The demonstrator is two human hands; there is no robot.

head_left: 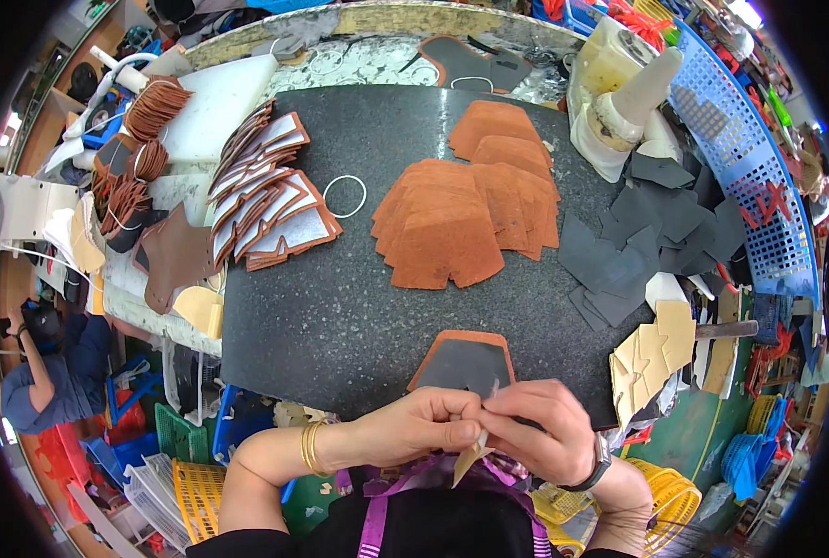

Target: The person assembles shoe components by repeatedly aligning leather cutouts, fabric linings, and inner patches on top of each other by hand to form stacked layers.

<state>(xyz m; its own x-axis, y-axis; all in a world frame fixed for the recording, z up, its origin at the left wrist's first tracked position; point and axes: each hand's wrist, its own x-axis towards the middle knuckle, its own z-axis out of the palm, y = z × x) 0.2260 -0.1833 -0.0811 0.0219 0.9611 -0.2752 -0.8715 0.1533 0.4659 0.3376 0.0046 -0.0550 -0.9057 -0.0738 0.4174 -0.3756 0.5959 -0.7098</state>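
While left fingers (pixel 454 433) and right fingers (pixel 526 409) pinch beige piece (pixel 466 464); speckled black board (pixel 321 325) lies ahead; green floor (pixel 686 428)

Apron (pixel 401 482): purple, gathered fabric, landmark for all positions below. Straps (pixel 374 525): two, purple with fine white stripes, one at each side of the apron. Shirt (pixel 456 521): plain black, visible between the straps. Left sleeve (pixel 247 544): black, short, to the left of the apron. Left hand (pixel 438 418): bare; thin gold-coloured bangles (pixel 312 450) at the wrist, left of the apron. Right hand (pixel 545 428): bare; watch (pixel 602 452) with dark band at the wrist, right of the apron.
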